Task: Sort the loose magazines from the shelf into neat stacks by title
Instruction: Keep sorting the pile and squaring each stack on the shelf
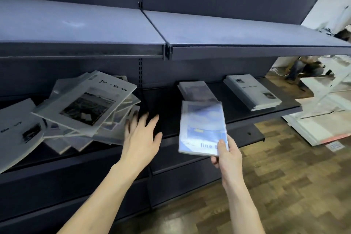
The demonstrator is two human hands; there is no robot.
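Head view: right hand (pixel 227 155) pinching blue magazine (pixel 202 127), left hand (pixel 141 137) spread beside loose pile (pixel 85 112).

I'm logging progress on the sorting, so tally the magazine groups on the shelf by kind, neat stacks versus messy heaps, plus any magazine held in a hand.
Neat stacks: 2, blue stack and grey stack
Messy heaps: 1
Held magazines: 1, blue magazine in right hand
Total: 4

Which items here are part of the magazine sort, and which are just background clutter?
Job:
- loose pile, left bay
- blue magazine, pinched by right hand
- blue stack
- grey stack
- left hand, open beside the pile

Background:
- upper shelf
- white boards on the floor
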